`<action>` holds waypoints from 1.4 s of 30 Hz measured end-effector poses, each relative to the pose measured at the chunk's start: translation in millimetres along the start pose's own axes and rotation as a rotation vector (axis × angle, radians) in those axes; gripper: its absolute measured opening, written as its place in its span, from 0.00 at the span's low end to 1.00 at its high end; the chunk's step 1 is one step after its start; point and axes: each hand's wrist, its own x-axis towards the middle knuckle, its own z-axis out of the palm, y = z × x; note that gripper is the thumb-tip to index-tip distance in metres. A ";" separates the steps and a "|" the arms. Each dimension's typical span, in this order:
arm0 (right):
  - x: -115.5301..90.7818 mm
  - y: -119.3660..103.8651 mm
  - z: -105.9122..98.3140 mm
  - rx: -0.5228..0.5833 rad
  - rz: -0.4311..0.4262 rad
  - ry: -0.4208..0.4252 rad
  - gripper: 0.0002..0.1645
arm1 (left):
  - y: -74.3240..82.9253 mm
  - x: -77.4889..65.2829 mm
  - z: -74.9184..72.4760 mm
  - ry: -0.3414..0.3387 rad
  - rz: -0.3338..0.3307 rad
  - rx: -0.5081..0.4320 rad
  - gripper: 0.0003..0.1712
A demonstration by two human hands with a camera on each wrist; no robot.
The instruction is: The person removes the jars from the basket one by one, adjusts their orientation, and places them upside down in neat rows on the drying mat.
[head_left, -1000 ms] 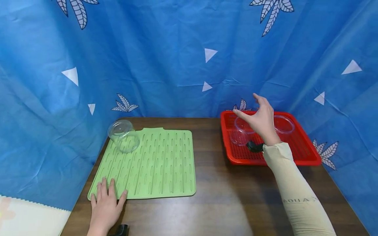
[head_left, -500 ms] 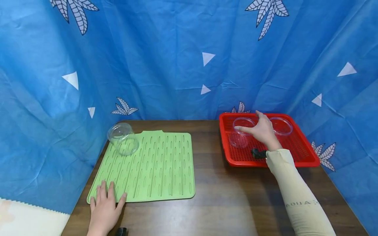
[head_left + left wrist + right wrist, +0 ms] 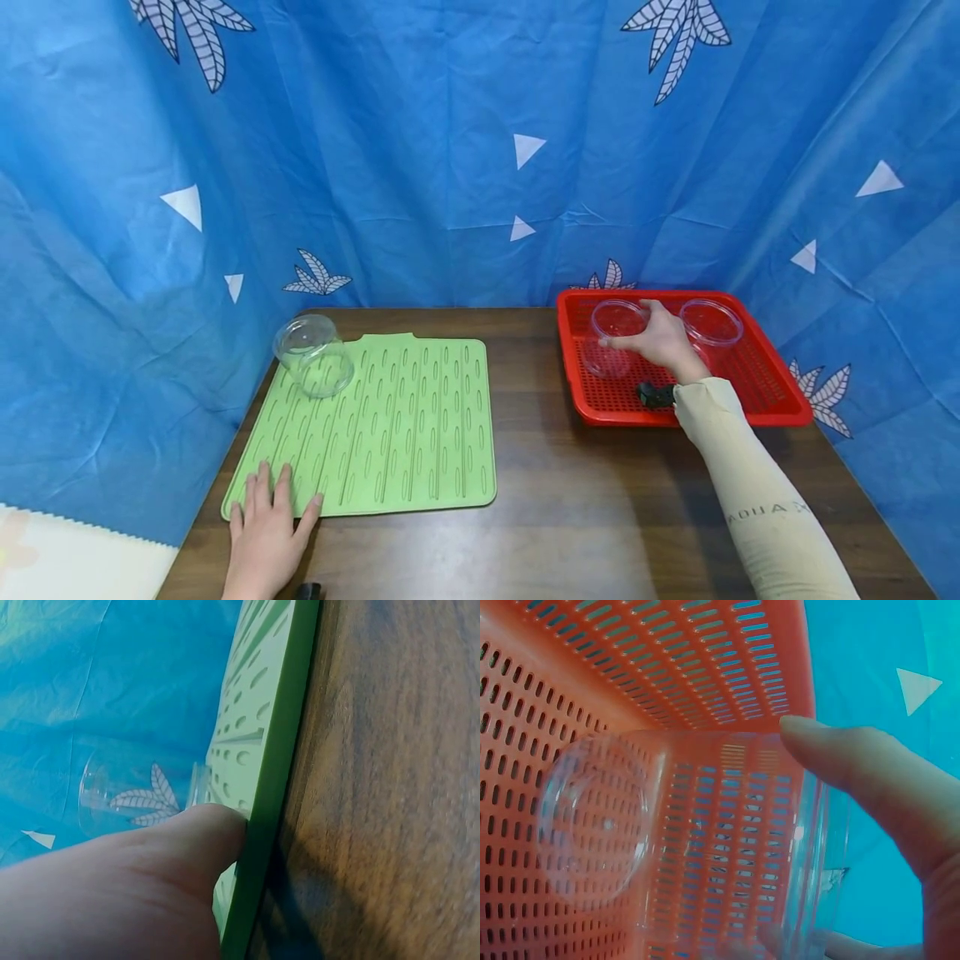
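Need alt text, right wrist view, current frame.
A person's right grip spans the rim of a clear container in a red slotted basket; firm contact is unclear. Behind hangs a blue sheet with a white triangle.

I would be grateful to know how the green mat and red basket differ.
The green mat is flat and patterned, while the red basket has raised, perforated walls. The mat bears one clear container; the basket, two. The left hand touches the mat; the right hand grips a container in the basket. Mat and basket share the table.
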 end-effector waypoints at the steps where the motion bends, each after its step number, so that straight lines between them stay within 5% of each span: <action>1: 0.1 0.7 0.1 -0.001 0.000 0.000 0.71 | 0.0 0.1 0.1 0.004 0.003 0.001 0.50; 18: -4.8 7.8 1.8 -0.011 0.010 0.004 0.68 | 5.3 -0.1 -0.4 0.025 0.033 -0.014 0.48; 27: -8.8 12.7 3.2 0.008 -0.034 0.083 0.67 | 6.0 1.5 -4.7 0.000 0.016 -0.008 0.48; 35: -19.6 -2.2 -2.3 0.030 -0.077 0.174 0.67 | 11.8 4.4 -8.0 0.186 0.067 0.007 0.43; 42: -38.1 -29.0 -11.0 0.017 -0.183 0.256 0.66 | 38.5 22.0 -28.6 0.346 0.174 -0.145 0.39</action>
